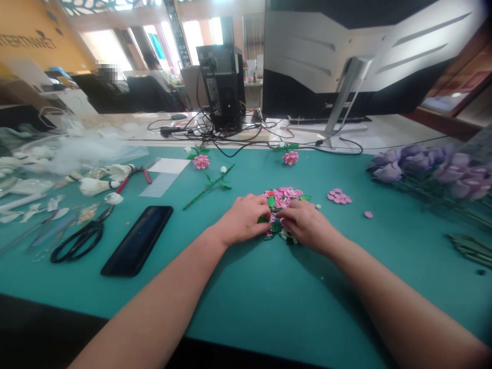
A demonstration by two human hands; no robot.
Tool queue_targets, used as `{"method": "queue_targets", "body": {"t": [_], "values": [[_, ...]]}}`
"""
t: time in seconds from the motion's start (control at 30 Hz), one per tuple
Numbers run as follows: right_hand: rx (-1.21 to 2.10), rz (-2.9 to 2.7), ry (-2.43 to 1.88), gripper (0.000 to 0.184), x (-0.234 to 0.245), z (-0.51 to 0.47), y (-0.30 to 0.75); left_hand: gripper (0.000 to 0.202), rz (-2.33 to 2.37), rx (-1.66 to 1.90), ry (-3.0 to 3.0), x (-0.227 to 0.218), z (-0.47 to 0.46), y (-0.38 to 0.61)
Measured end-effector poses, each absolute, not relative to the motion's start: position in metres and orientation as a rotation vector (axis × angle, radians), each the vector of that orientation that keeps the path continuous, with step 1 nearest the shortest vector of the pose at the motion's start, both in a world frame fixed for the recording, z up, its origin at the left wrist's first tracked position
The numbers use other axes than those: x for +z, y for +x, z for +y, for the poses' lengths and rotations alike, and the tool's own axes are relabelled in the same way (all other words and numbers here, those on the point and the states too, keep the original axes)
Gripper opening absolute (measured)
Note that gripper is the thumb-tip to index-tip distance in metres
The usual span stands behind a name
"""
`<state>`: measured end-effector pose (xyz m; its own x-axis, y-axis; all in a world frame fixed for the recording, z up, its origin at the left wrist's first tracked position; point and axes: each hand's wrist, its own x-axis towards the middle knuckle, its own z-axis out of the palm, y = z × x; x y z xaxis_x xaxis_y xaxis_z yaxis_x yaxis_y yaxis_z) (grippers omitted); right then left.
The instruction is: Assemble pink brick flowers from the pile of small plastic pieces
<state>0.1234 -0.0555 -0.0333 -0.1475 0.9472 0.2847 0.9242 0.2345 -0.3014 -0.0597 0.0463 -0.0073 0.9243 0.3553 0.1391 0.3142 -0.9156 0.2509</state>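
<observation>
1. A heap of small pink and green flower pieces [280,202] is lying near the middle of a teal mat [246,302].
2. The heap is covered from both sides by the left hand [242,220] and the right hand [307,225], with the fingers curled and pressed down on it and the fingertips almost meeting. Whether any piece is pinched cannot be told.
3. Pink discs [339,196] are grouped just right of the heap, and a single pink disc [368,214] is lying beyond them.
4. A green stem [209,185] with a white bud is lying left of the heap, and two pink flowers [201,162] are placed farther ahead.
5. Black scissors [79,241] and a phone [137,241] are lying to the left, and purple flowers [426,171] are lying at the right.
</observation>
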Motion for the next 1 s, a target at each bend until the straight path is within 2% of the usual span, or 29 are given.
{"method": "queue_targets", "body": {"t": [0.17,0.3,0.57,0.87,1.0], "values": [[-0.036,-2.211,-1.741,0.026,-0.037,-0.054,0.117,0.012,0.538,0.270,2.878,-0.008,0.047,-0.060],[-0.030,-2.207,-1.744,0.022,-0.036,-0.055,0.118,0.012,0.559,0.266,2.883,-0.010,0.048,-0.061],[-0.032,-2.098,-1.753,0.024,-0.039,-0.054,0.124,0.025,0.565,0.258,2.874,-0.010,0.053,-0.063],[-0.111,-1.922,-1.855,0.029,-0.038,-0.053,0.145,0.030,0.542,0.240,2.852,-0.009,0.054,-0.063],[-0.177,-1.850,-1.944,0.030,-0.040,-0.052,0.152,0.027,0.553,0.344,2.822,-0.012,0.054,-0.062]]}}
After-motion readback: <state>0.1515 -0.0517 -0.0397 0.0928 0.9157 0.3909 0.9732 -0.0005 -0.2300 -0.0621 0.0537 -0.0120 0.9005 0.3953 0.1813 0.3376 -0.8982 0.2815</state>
